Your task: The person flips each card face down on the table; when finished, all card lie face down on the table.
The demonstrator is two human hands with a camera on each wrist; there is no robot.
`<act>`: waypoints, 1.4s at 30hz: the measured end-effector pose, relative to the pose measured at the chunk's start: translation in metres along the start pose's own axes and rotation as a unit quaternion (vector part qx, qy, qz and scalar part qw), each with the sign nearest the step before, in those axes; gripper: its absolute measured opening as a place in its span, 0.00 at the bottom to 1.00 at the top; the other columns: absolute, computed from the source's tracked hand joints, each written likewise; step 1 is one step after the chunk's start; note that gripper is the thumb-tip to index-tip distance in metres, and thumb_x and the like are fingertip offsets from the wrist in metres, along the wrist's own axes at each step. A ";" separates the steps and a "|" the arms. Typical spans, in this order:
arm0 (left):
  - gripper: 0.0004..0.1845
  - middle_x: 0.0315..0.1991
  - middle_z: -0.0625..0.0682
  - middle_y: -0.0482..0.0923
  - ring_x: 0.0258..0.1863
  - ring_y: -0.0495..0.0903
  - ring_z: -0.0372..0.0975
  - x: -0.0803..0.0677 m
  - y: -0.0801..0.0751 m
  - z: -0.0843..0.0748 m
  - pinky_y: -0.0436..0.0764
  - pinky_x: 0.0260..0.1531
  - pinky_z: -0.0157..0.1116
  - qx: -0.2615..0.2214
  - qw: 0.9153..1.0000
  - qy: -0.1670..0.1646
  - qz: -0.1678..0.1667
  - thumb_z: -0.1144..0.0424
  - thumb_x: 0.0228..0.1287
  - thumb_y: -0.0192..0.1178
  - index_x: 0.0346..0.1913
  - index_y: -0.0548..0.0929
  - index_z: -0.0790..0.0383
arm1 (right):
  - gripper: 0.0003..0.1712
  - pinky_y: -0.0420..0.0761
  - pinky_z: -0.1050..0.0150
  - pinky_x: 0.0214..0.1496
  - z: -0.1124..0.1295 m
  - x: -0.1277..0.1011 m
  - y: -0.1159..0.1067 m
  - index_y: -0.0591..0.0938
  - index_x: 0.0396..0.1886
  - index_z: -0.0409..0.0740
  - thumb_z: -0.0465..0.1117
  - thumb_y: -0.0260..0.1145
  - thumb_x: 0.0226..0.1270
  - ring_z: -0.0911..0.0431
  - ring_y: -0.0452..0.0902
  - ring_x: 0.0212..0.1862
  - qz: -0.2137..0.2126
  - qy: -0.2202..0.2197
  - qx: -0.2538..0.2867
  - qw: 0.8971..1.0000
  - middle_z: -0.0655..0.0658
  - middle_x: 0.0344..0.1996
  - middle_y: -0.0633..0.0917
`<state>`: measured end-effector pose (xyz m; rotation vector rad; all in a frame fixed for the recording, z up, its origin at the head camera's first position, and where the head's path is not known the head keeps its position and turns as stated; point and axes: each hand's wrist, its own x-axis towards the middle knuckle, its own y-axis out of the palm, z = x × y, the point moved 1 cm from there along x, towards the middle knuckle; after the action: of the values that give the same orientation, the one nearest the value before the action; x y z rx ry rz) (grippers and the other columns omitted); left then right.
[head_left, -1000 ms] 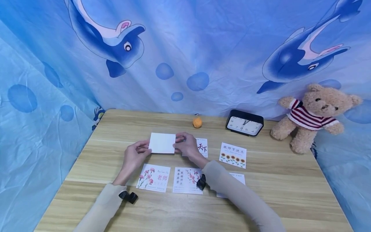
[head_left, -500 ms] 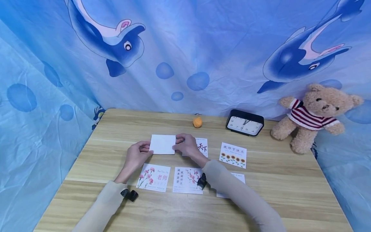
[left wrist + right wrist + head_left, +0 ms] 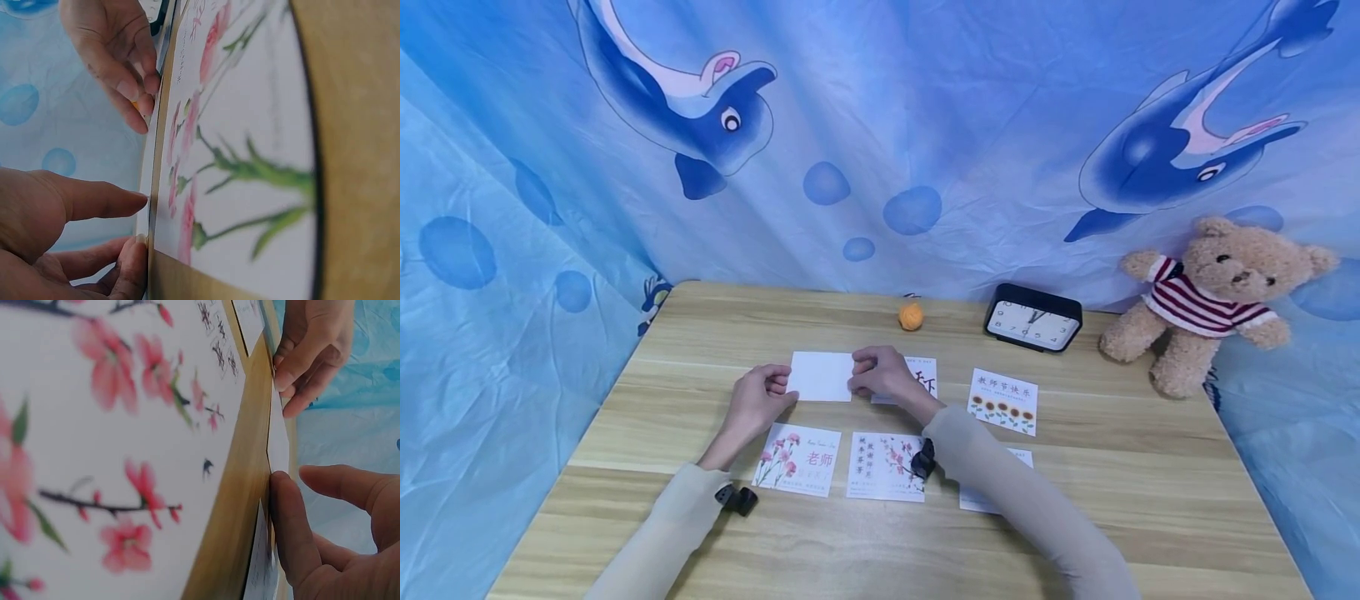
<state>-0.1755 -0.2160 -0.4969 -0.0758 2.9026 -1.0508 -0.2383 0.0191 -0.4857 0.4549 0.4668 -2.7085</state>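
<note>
Fingers, left hand [image 3: 752,406]: gathered at the left edge of the blank white card [image 3: 822,377], thumb over its near left corner, forefinger nearly straight. Whether they pinch it or merely steady it, I cannot tell. Right hand [image 3: 883,375]: thumb at the card's right edge, forefinger stood off with a clear gap; loosely parted, nothing gripped.

Card's position: left end of the far row on the bench [image 3: 880,546], just beyond the carnation card [image 3: 796,460], left of the red-lettered card [image 3: 927,379], which my right hand partly covers. Lies flat, or nearly so; cannot see beneath it.

Change over the last second: card has come slightly nearer in the scene and looks lower, and my right thumb overlaps its edge less. Neighbouring cards have not shifted. I read this as setting down and squaring up: the card seems all but placed, wanting perhaps only a small nudge into line.

Rest of layout: sunflower card [image 3: 1002,402] at the right of the far row; near row continues with the blossom card [image 3: 883,467], then another card [image 3: 976,500] mostly under my right sleeve [image 3: 1015,492]. Far side: orange ball [image 3: 911,317], clock [image 3: 1034,318], teddy bear [image 3: 1217,304] rightmost.
</note>
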 end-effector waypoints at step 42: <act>0.25 0.61 0.65 0.83 0.57 0.87 0.56 0.005 0.050 -0.074 0.90 0.53 0.44 -0.086 0.989 0.052 0.108 0.59 0.74 0.64 0.68 0.78 0.68 | 0.36 0.83 0.49 0.68 -0.026 -0.061 -0.101 0.65 0.78 0.38 0.42 0.64 0.75 0.37 0.80 0.66 -0.057 0.009 0.066 0.996 0.31 0.66 0.79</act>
<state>-0.1868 -0.1304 -0.4728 0.2887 3.0020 -0.7912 -0.2174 0.1353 -0.4602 0.5034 0.3279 -2.8593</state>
